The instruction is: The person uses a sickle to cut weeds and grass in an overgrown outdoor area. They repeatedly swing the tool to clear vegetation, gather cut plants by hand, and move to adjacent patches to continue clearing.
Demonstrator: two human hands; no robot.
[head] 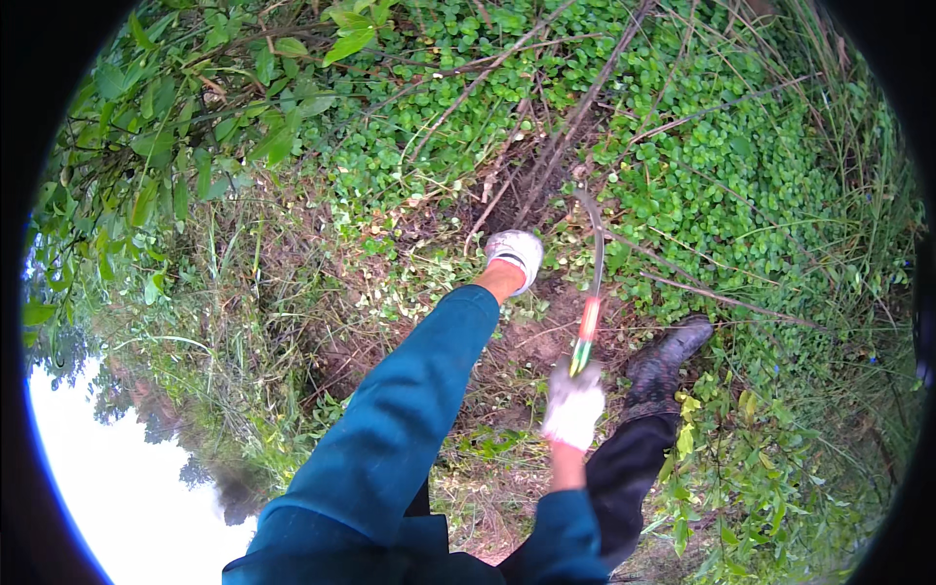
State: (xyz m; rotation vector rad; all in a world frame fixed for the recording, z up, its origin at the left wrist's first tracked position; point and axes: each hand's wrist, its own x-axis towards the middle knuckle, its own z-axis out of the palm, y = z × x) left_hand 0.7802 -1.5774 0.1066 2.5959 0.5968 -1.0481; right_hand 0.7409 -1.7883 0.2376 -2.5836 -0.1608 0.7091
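My right hand (574,406), in a white work glove, grips the handle of a sickle (598,252). The handle has red, green and yellow parts, and the thin curved blade points away from me, its tip near the low green leaves. To the left of the blade and farther out, my left hand (515,257), also in a white glove, reaches down to bare soil at the foot of some woody stems (570,135). Its fingers are hidden from above, so whether it holds a stem or leaves does not show.
Round-leaved ground cover (702,175) spreads beyond my hands, crossed by thin dry branches (731,296). My right boot (669,358) stands close to the sickle. Leafy branches (256,124) hang at upper left, and a yellow-green shrub (702,468) grows at lower right.
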